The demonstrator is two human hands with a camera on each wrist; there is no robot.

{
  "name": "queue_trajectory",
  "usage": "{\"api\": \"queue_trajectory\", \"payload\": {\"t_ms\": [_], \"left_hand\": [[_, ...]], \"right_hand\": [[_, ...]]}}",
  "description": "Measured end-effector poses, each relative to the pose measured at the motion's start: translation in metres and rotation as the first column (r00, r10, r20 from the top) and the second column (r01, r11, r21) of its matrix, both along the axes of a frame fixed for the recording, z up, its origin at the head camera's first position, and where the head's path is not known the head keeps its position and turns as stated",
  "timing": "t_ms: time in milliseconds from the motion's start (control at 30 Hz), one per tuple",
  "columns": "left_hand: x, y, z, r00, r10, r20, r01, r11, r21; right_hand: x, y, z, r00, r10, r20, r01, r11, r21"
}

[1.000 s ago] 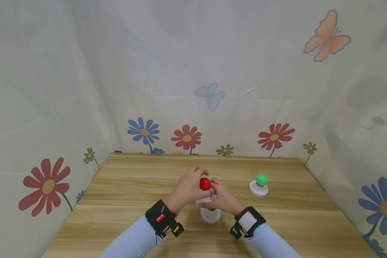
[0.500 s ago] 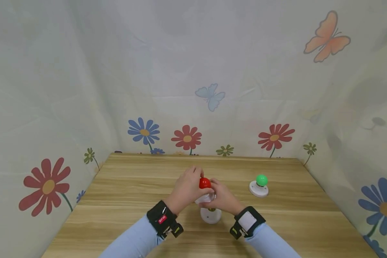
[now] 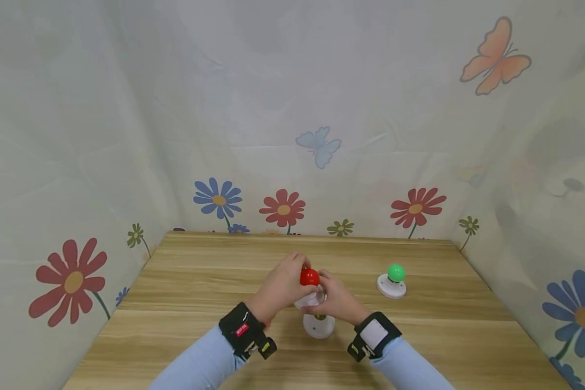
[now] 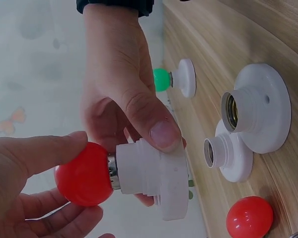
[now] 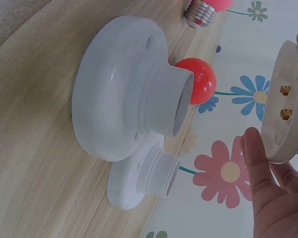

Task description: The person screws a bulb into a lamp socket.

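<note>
In the head view my left hand (image 3: 284, 287) holds a red bulb (image 3: 309, 277) between thumb and fingers. My right hand (image 3: 340, 299) grips a white lamp holder (image 4: 171, 181) by its round base, above the table. In the left wrist view the bulb (image 4: 84, 174) lies sideways, with its metal screw cap partly inside the holder's mouth and some thread showing. The right wrist view shows the underside of the held holder (image 5: 283, 134), with two brass screws. Below the hands, another white lamp holder (image 3: 319, 327) stands on the table.
A green bulb (image 3: 396, 272) sits in a white holder (image 3: 391, 288) at the right. Two bulbless holders, one large (image 4: 265, 109) and one behind it (image 4: 233, 153), stand on the wooden table (image 3: 200, 260). A loose red bulb (image 4: 250, 217) lies nearby, and another bulb's screw cap (image 5: 199, 13) shows.
The left fingers have shifted around the red bulb, closing over it and then turning slightly. The right hand stays almost still with the lamp holder.
</note>
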State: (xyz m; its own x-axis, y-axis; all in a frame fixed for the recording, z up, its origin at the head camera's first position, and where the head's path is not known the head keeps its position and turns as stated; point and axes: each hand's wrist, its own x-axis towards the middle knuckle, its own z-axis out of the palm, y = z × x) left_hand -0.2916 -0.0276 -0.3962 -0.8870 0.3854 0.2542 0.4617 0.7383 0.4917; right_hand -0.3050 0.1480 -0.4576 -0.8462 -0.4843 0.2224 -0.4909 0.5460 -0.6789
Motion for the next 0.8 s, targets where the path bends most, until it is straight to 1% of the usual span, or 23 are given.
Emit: {"api": "queue_trajectory", "payload": {"t_ms": [133, 267, 367, 500, 633, 800], "left_hand": [[0.0004, -0.0009, 0.0015, 1.000, -0.006, 0.016, 0.006, 1.000, 0.027], [0.0001, -0.0005, 0.0015, 1.000, 0.011, 0.017, -0.011, 1.000, 0.022], [-0.0004, 0.0004, 0.0002, 0.999, 0.033, -0.018, -0.033, 0.999, -0.019], [-0.0003, 0.0011, -0.0018, 0.997, 0.050, -0.059, -0.054, 0.997, -0.063], [0.0000, 0.0020, -0.0020, 0.997, 0.054, -0.050, -0.057, 0.996, -0.067], [0.0007, 0.0024, -0.0014, 0.998, 0.045, -0.036, -0.047, 0.997, -0.055]], "right_hand": [[-0.0002, -0.0005, 0.0009, 1.000, -0.003, 0.008, 0.003, 1.000, -0.006], [0.0000, -0.0013, 0.0023, 1.000, -0.008, -0.005, 0.008, 1.000, -0.007], [0.0003, -0.0020, 0.0031, 1.000, -0.007, -0.011, 0.007, 1.000, -0.009], [0.0012, -0.0033, 0.0034, 1.000, -0.007, -0.001, 0.007, 1.000, -0.006], [0.0016, -0.0036, 0.0023, 1.000, -0.010, 0.012, 0.010, 1.000, -0.004], [0.0007, -0.0029, 0.0015, 1.000, -0.005, 0.002, 0.005, 1.000, -0.002]]}}
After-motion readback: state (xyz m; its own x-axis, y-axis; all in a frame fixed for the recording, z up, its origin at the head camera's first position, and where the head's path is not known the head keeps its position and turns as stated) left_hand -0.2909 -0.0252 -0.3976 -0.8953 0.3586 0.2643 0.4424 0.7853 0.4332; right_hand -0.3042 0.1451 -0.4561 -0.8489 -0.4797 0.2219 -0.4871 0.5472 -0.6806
